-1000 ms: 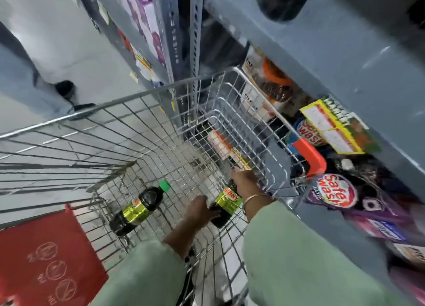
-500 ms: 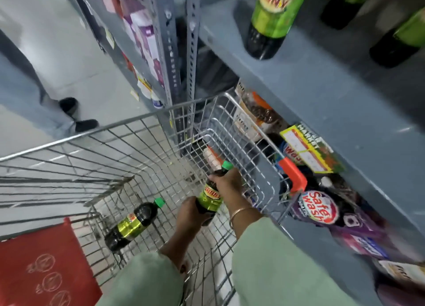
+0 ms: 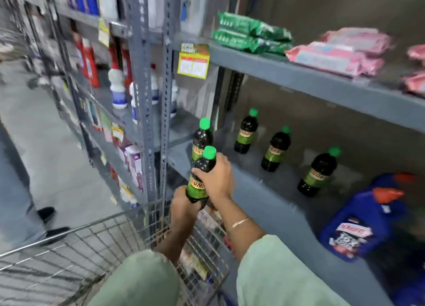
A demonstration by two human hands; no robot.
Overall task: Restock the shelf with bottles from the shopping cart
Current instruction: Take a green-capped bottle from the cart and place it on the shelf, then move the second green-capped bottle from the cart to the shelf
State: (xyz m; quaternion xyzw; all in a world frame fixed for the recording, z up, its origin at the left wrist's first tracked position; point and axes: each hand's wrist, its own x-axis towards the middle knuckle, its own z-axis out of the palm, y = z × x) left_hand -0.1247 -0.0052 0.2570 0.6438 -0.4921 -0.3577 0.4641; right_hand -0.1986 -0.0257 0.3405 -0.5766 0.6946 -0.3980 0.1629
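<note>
I hold a dark bottle (image 3: 199, 183) with a green cap and green label upright in both hands, above the far corner of the wire shopping cart (image 3: 96, 227). My right hand (image 3: 216, 176) wraps its neck and shoulder; my left hand (image 3: 184, 206) cups its base. Just behind it, a matching bottle (image 3: 202, 137) stands at the left end of the grey shelf (image 3: 259, 186). Three more matching bottles stand on that shelf: one at the back (image 3: 247, 133), one in the middle (image 3: 276, 150) and one toward the right (image 3: 318, 173).
A blue jug with orange caps (image 3: 365, 216) sits at the shelf's right. The shelf above (image 3: 310, 75) carries green and pink packets. Grey perforated uprights (image 3: 147, 112) stand left of my hands. A person's legs and dark shoes (image 3: 46, 213) are in the aisle at left.
Both hands lifted the bottle out of the cart up to shelf height. My view swung up from the cart's basket to the shelves.
</note>
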